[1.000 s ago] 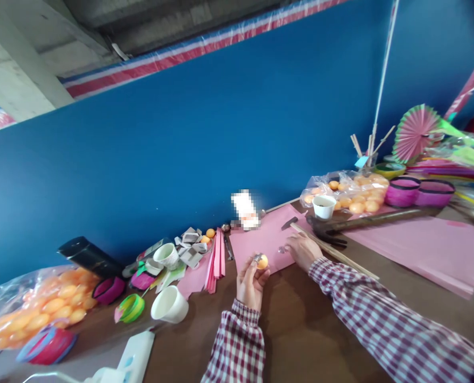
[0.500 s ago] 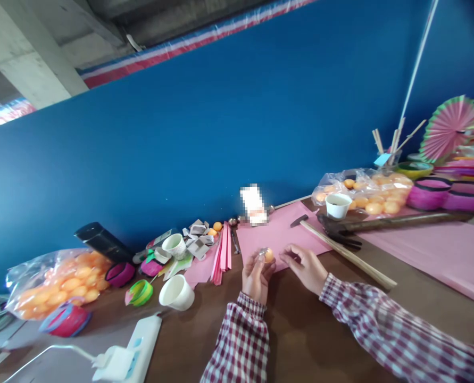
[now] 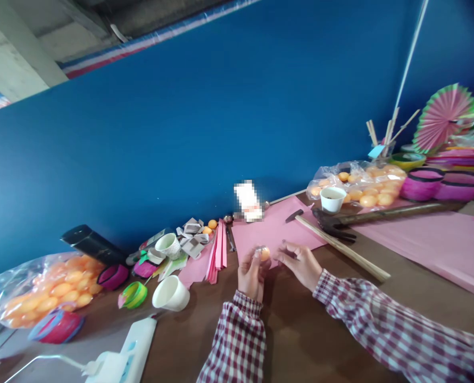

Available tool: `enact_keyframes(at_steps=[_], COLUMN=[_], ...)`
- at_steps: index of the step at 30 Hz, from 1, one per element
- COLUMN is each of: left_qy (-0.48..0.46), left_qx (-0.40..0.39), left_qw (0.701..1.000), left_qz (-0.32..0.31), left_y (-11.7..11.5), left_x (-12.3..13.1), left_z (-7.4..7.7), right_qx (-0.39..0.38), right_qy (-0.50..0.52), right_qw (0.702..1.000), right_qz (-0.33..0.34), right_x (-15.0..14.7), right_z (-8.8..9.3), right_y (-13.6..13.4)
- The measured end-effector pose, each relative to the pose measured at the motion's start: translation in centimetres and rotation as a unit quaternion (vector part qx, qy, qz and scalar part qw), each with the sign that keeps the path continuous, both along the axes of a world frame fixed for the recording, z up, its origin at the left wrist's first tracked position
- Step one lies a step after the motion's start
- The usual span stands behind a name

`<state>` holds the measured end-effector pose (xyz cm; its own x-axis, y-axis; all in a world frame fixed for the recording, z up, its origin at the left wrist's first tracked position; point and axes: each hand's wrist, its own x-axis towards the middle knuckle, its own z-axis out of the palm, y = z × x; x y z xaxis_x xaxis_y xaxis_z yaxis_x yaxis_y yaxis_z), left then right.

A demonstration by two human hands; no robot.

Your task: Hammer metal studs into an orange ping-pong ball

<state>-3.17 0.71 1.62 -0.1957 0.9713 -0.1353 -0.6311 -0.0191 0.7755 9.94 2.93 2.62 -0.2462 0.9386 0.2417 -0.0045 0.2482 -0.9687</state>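
My left hand is closed round a small orange ball, held up over the front edge of a pink paper sheet. Something small and shiny shows on top of the ball, too small to name. Just to its right is my right hand, apart from the ball, with thumb and forefinger brought together in a pinch. Whatever lies between those fingertips is too small to make out. A small hammer with a wooden handle rests on the paper and table beyond the right hand.
A claw hammer, a white cup and a bag of orange balls lie to the right. Leftward stand an empty white cup, folded pink strips, a power strip and another ball bag. A blue partition rises behind.
The view has shifted slightly, so the table things sit further left. My right hand's fingertips have moved a little closer to the ball. My left hand keeps its hold.
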Motion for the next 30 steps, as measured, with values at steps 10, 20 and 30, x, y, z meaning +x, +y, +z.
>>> enact_keyframes(at_steps=[10,20,30], left_qy=[0.023,0.035,0.037], left_qx=[0.007,0.027,0.039], left_qw=[1.000,0.999,0.998], left_qz=[-0.008,-0.024,-0.035], left_y=[-0.10,-0.10,-0.23], left_x=[0.21,0.37,0.42], left_z=[0.14,0.06,0.12], right_qx=[-0.089,-0.050,-0.046], right_qy=[0.086,0.052,0.054], right_qw=[0.992,0.997,0.994], right_qz=[0.023,0.040,0.077], right_x=[-0.36,-0.25,-0.35], right_z=[0.23,-0.58,-0.43], right_y=[0.06,0.53,0.43])
